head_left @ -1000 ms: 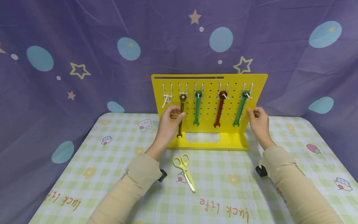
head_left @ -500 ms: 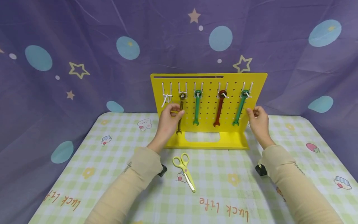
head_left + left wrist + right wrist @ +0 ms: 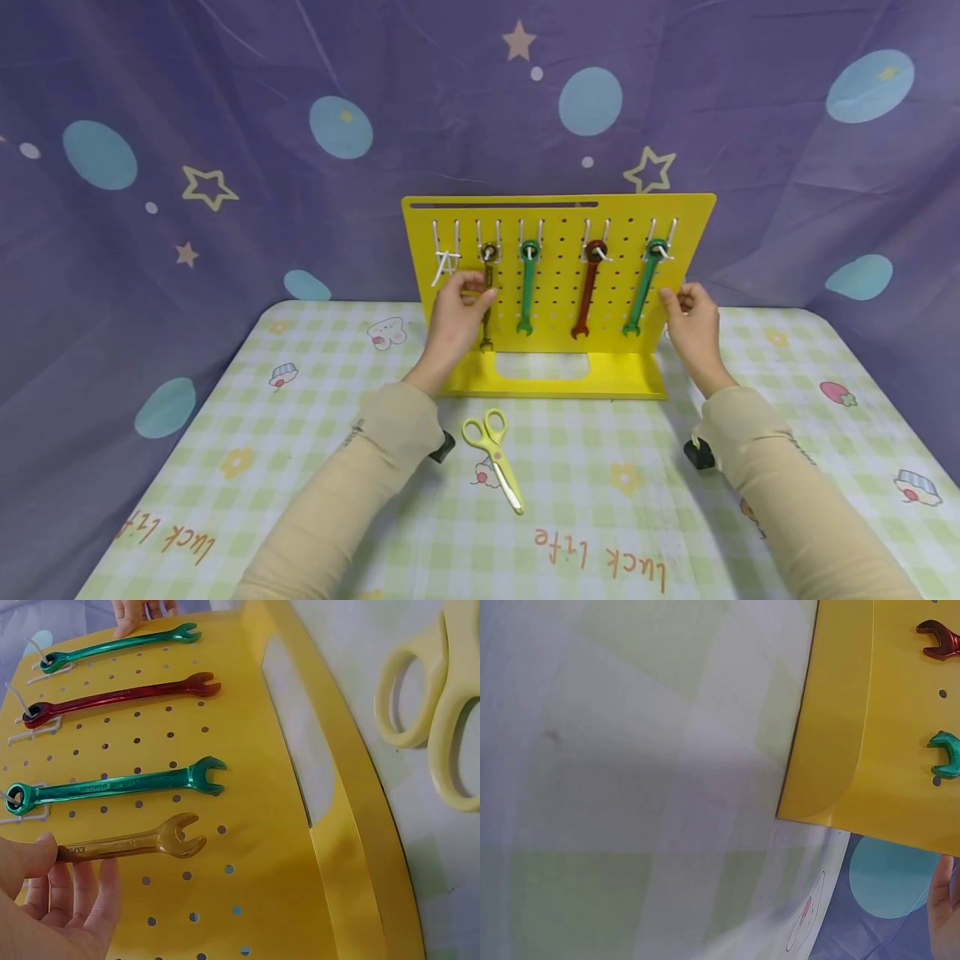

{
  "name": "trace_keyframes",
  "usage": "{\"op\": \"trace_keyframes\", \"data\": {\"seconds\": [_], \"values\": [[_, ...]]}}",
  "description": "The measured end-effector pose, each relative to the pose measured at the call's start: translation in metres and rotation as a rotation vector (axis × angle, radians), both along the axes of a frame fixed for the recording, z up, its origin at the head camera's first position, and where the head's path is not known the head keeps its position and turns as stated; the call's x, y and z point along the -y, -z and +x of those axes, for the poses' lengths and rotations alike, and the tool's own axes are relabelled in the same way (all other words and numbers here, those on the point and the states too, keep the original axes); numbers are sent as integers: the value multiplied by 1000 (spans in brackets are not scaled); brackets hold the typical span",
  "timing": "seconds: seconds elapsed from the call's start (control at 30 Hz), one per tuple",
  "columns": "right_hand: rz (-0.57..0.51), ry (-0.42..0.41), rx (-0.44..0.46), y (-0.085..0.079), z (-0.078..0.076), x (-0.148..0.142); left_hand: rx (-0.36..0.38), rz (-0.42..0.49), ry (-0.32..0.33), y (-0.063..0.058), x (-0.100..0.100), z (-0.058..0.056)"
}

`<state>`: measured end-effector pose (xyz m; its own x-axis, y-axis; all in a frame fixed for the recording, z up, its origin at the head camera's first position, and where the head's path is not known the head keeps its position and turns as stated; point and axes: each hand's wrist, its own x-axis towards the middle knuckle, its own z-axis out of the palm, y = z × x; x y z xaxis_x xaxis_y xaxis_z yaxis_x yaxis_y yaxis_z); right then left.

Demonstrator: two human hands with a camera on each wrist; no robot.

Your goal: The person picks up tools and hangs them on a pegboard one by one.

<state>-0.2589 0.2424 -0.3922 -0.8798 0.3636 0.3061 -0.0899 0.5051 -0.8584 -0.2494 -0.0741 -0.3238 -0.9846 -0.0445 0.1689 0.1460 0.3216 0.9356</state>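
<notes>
In the head view my left hand [image 3: 455, 325] pinches a gold combination wrench [image 3: 139, 846] by its shank, thumb on one side and fingers on the other. The wrench hangs nearly upright, its ring end at the second white hook from the left and its open jaw down. My right hand [image 3: 694, 329] grips the right edge of the yellow pegboard [image 3: 557, 329], thumb in front. Two green wrenches [image 3: 527, 296] and a red wrench [image 3: 588, 296] hang from hooks to the right of the gold one. The leftmost hook [image 3: 446, 260] bears no wrench.
Yellow-handled scissors [image 3: 497, 458] lie on the checked tablecloth [image 3: 570, 467] in front of the board. The board's base ledge [image 3: 555, 389] juts forward, with a cutout behind it. A purple patterned curtain [image 3: 450, 100] hangs behind the table.
The gold wrench has risen slightly and its jaw end has swung right, so it hangs straighter, with its ring against the hook. My right hand keeps its grip on the board's edge.
</notes>
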Motion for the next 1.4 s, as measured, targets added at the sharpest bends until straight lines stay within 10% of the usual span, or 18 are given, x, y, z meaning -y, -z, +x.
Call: {"op": "trace_keyframes", "data": {"seconds": [1.4], "values": [[-10, 13, 4, 3, -2, 0, -5, 55, -14, 17, 8, -12]]}}
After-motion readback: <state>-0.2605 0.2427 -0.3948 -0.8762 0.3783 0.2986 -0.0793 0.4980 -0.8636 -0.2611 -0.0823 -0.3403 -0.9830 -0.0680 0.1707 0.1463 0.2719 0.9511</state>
